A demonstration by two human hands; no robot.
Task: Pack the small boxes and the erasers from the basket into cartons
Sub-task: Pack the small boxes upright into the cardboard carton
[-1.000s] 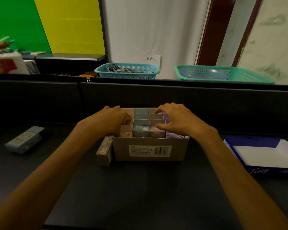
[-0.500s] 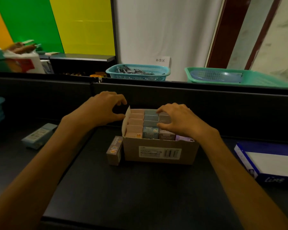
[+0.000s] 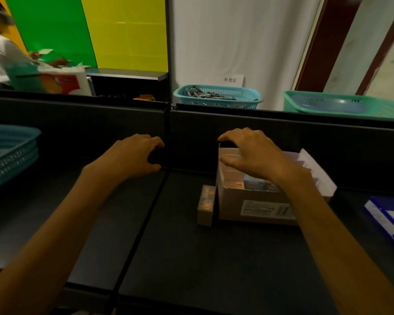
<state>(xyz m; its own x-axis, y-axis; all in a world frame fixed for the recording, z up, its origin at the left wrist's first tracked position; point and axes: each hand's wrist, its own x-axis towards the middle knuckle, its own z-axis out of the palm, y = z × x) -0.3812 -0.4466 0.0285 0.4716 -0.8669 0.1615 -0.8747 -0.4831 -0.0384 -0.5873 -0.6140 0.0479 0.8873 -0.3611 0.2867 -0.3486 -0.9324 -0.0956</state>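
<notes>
A cardboard carton (image 3: pixel 255 206) of small boxes (image 3: pixel 254 184) sits on a dark worktop (image 3: pixel 180 246). The right hand (image 3: pixel 251 153) hovers over it, fingers loosely curled, holding nothing — the left hand (image 3: pixel 132 155), also empty, hangs well to the left. One small box (image 3: pixel 205 204) stands just beside the carton.

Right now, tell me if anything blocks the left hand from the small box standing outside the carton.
Nothing visible does. The left hand hovers empty over bare tabletop, and the small box stands to its right against the carton's left wall. The right hand is over the carton, not between them.
</notes>
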